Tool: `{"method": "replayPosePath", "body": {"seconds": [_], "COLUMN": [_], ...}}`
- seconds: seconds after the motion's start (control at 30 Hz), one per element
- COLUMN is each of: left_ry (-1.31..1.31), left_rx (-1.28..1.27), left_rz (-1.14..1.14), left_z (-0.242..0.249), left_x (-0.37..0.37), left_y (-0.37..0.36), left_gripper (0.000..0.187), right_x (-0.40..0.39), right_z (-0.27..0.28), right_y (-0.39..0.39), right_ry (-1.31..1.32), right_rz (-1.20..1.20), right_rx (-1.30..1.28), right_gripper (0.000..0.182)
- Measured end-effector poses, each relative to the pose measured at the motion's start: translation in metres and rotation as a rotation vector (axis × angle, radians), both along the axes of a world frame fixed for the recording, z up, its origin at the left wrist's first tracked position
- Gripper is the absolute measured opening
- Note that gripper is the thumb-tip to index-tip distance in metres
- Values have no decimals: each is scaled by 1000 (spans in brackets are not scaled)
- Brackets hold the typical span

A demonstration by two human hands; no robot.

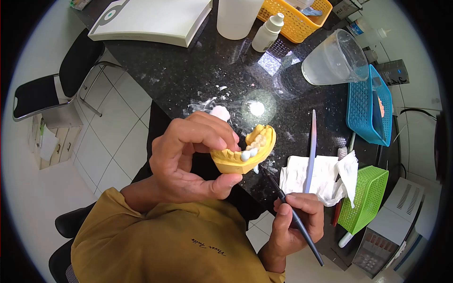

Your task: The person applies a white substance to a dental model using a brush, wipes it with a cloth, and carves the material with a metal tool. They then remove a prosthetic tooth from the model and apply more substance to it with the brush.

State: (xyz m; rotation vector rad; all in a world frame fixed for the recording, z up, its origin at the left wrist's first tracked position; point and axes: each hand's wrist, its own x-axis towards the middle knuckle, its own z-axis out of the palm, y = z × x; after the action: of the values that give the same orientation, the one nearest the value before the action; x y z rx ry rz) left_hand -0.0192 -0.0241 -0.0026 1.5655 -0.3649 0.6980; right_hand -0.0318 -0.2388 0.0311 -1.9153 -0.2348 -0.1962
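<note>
Between the thumb and fingers of my left hand (pixel 186 162) is a yellow dental model (pixel 231 162), a cast of a jaw with its teeth facing up. Two whitish-blue crowns (pixel 249 153) sit at its front, and cream-coloured teeth run along its right side. My right hand (pixel 299 219) grips a slim black brush-like tool (pixel 297 221) like a pen. The tool's tip points up and left, close to the lower right edge of the model. Below the model a small whitish blob (pixel 255 169) shows near the tip.
A folded white tissue (pixel 295 173) lies under a long pale file (pixel 312 151). Behind are a cup of water (pixel 330 61), a dropper bottle (pixel 268 34), a book (pixel 151 19) and a yellow basket (pixel 297 21). Blue (pixel 363 113) and green (pixel 363 198) baskets stand at right. White powder dusts the black countertop (pixel 184 80).
</note>
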Motion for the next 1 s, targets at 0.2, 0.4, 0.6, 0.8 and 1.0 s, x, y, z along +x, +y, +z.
{"method": "replayPosePath", "body": {"seconds": [0.2, 0.4, 0.6, 0.8, 1.0], "left_ry": [10, -8, 3, -21, -20], "left_rx": [-13, 37, 23, 40, 34], "left_rz": [11, 10, 8, 19, 43], "left_z": [1, 0, 0, 0, -1], "left_x": [-1, 0, 0, 1, 0], "left_y": [-1, 1, 1, 0, 0], "left_gripper": [46, 47, 47, 47, 45], "right_x": [1, 3, 1, 2, 3], "right_z": [1, 2, 3, 4, 4], "right_y": [-1, -1, -1, -1, -2], "right_ry": [-7, -10, 30, 38, 23], "right_rz": [47, 60, -1, 15, 67], "right_rx": [-38, -65, -43, -52, -46], "right_gripper": [14, 14, 13, 13, 14]}}
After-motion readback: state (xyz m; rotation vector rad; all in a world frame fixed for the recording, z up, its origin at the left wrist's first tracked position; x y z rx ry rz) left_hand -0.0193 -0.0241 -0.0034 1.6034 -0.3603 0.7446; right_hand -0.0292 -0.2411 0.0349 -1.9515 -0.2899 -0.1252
